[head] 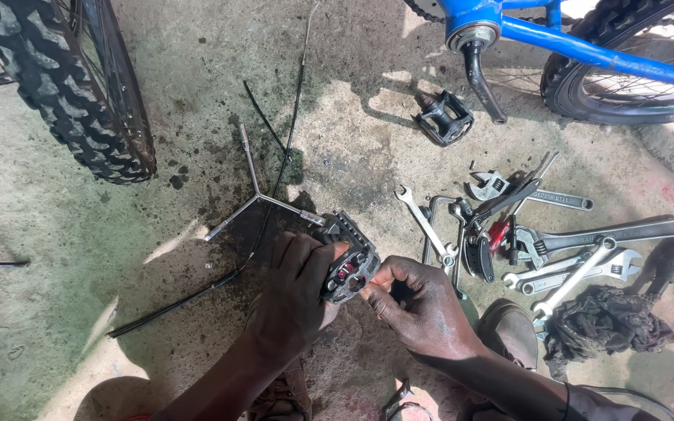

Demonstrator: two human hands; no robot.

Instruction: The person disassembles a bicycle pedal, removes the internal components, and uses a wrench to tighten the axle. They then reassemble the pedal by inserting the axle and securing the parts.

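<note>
We are clamping our left hand [294,292] around the stiff, greasy, likely slippery bicycle pedal [350,256] above the concrete floor [56,257], while our right hand [419,304] is pinching its end, gripping its cage edges.

Pedal [350,260] sits dead center on the floor [56,234], between both hands. Three-way wrench [257,196] at 10 o'clock, touching it. Second pedal [444,117] at 1 o'clock, well apart. Wrench pile [540,242] at 3 o'clock, rag [606,321] just beyond.
</note>
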